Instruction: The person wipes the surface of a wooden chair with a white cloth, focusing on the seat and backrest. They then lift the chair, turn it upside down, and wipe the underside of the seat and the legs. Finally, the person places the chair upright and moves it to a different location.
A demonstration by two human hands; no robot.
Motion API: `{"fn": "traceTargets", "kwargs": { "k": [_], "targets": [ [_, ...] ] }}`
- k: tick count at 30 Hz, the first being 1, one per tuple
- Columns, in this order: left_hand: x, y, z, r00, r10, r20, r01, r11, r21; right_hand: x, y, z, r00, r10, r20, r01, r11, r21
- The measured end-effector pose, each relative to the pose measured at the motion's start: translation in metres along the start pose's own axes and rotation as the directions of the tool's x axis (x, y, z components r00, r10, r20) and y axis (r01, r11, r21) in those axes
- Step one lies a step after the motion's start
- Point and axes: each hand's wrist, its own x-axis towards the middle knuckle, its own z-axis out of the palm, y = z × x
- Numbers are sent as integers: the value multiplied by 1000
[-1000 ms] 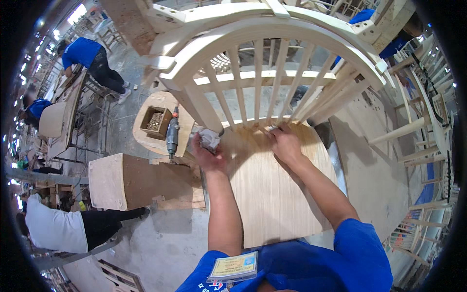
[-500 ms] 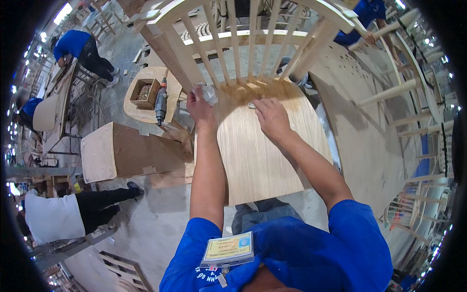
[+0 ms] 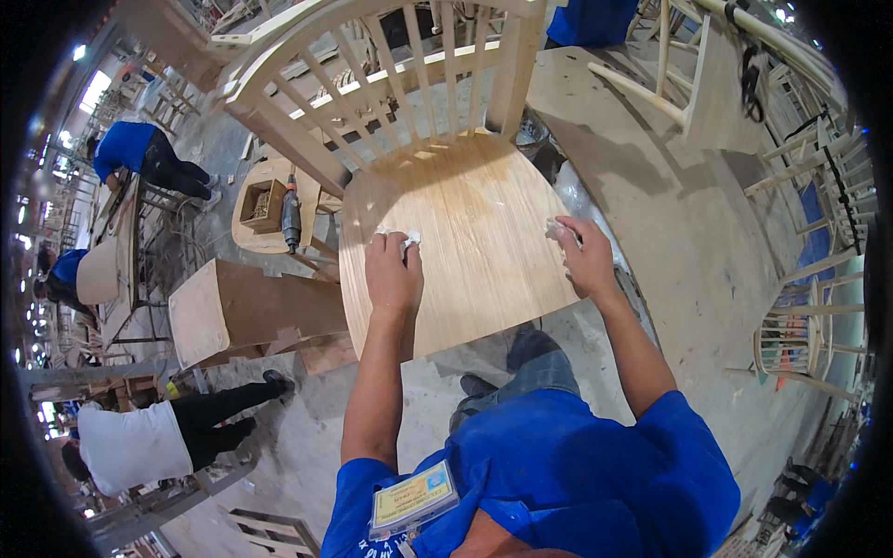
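Now my left hand (image 3: 392, 270) lies on the pale wooden chair seat with straight grain (image 3: 465, 232), near its left edge, and its fingers are closed around a small white crumpled pad (image 3: 406, 238), maybe sanding paper or cloth; I cannot tell which. My right hand (image 3: 584, 258) is at the right edge of the seat, fingers curled over another small white pad (image 3: 558, 229) and pressed on the rim. The seat belongs to an unpainted chair with a curved back of thin spindles (image 3: 409, 79), standing in front of me above the grey concrete floor (image 3: 298, 437).

To do this rubbing well, I think both pads should move along the grain, not across it, with even pressure. The darker brown area close to the spindles (image 3: 465, 172) probably needs equal care. At the edges I should press lightly, so the rim is not rounded too much.
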Motion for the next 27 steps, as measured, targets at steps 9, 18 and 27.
{"fn": "traceTargets", "kwargs": {
  "k": [9, 18, 27],
  "targets": [
    [69, 46, 96, 995, -76, -66, 88, 973, 213, 192, 91, 66, 861, 348, 372, -483, 327, 812],
    [93, 64, 105, 959, -282, -7, 278, 942, 188, 368, 57, 208, 294, -567, 770, -463, 620, 633],
    [103, 58, 112, 959, -284, -19, 283, 942, 182, 386, 70, 250, 9, -516, 857, -380, 790, 480]
  ]
}}
